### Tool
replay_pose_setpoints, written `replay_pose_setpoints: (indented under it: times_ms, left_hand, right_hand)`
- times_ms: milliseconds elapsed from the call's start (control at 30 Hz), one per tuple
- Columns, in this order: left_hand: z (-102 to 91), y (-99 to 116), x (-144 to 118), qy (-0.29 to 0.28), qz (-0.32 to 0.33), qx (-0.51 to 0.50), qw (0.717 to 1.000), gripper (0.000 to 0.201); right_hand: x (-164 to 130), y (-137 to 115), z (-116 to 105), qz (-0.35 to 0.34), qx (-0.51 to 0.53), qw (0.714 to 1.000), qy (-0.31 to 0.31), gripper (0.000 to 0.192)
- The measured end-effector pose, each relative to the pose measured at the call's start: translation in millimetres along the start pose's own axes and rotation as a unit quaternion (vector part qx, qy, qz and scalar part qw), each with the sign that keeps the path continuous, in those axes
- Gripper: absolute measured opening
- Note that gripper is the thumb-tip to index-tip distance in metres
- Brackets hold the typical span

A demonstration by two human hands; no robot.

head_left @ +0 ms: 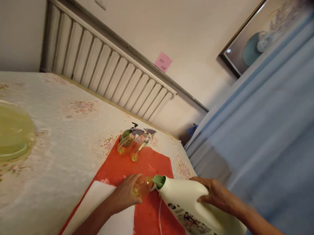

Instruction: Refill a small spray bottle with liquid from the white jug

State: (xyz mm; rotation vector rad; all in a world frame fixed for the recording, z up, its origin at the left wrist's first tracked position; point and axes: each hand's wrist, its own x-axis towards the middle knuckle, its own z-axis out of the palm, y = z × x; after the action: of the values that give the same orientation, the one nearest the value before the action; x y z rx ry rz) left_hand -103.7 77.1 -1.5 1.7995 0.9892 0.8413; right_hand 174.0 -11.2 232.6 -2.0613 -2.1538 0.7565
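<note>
My left hand (126, 192) is closed around a small clear bottle (144, 187), its mouth tipped toward a large cream jug (185, 192). My right hand (215, 194) grips that jug, which leans over to the left. The jug's green spout (159, 182) meets the mouth of the small bottle. Below the spout a thin pale line runs down; I cannot tell whether it is liquid. Two clear spray bottles with grey trigger heads, a left one (124, 146) and a right one (138, 151), stand just beyond my left hand.
Beneath everything lies a red sheet (115, 171) with a white sheet (120, 223) on it, over a flowered tablecloth (77, 141). A see-through yellow-green basin (14, 127) sits at far left. A blue curtain (272, 136) hangs at right; a radiator (105, 64) lines the wall.
</note>
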Motion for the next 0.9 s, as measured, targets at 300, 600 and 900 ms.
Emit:
replay_pose_setpoints:
  times_ms: [300,600,900]
  left_hand:
    - [-0.5,2.5,0.2,0.001,-0.002,0.002,1.0,0.084]
    - [0.5,0.8,0.6,0.003,0.001,-0.002,1.0,0.084]
    - [3.1,-5.0,1.3,0.007,0.003,-0.005,1.0,0.084]
  right_hand:
    - [1.3,0.6,-0.8,0.003,-0.008,1.0,-0.004,0.053]
    - [0.1,-1.8,-1.7,-0.004,-0.004,1.0,-0.009,0.053]
    - [2.1,-2.8,-1.9,0.002,-0.016,1.0,-0.003,0.052]
